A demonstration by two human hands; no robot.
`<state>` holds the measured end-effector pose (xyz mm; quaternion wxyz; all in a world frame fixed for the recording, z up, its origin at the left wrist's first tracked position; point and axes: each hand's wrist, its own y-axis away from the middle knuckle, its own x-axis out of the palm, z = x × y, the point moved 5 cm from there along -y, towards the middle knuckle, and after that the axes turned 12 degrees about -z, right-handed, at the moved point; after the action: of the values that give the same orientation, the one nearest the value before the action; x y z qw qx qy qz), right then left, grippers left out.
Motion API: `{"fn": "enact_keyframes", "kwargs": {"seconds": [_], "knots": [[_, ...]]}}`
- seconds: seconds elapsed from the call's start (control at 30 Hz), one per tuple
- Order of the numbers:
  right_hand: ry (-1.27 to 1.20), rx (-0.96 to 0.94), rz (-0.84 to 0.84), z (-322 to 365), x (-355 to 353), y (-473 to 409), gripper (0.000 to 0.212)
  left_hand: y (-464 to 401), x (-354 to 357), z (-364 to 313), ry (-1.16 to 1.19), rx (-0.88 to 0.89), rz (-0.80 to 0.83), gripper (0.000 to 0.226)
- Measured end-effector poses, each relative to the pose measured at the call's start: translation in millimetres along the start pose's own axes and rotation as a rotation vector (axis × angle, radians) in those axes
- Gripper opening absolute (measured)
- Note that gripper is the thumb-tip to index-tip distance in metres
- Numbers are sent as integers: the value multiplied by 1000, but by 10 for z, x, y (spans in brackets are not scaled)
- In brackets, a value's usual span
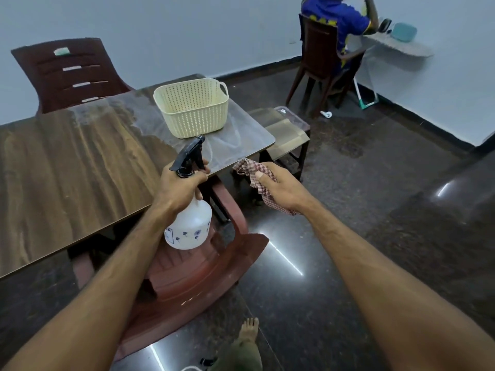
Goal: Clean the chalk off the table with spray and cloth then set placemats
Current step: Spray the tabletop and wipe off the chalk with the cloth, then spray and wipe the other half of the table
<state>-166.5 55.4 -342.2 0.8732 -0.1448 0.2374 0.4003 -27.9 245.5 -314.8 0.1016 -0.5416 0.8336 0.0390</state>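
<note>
We stood at the near right corner of the counter (pixel 80 167), our left hand (pixel 178 187) clenched round the neck of the spray bottle (pixel 188 223), a finger by the black trigger, the nozzle aimed toward the far end. Our right hand (pixel 281 188) pinched the checked cloth (pixel 251 175), bunched and held in the air just off the counter's right edge. The chalk film (pixel 150 113) lay pale across the far right part, around the cream basket (pixel 192 107) standing on it. What looked like placemats (pixel 284 129) rested on a low stool beyond the far right corner. We judged the risks plain: spraying from there could wet the basket, wiping round it could leave chalk beneath, and a loosely bunched cloth might only smear the film.
</note>
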Motion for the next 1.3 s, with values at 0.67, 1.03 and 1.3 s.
{"fn": "enact_keyframes", "kwargs": {"seconds": [0.67,1.03,1.3], "knots": [[110,-26,244,-711,-212,-1581,33,-950,1122,-18,30,-92,-205,32],[106,-192,463,-945,-341,-2426,31,-1101,1446,-134,7,-130,-470,27],[120,-274,578,-1032,-396,-2982,32,-1177,1697,-199,-9,-174,-630,25]]}}
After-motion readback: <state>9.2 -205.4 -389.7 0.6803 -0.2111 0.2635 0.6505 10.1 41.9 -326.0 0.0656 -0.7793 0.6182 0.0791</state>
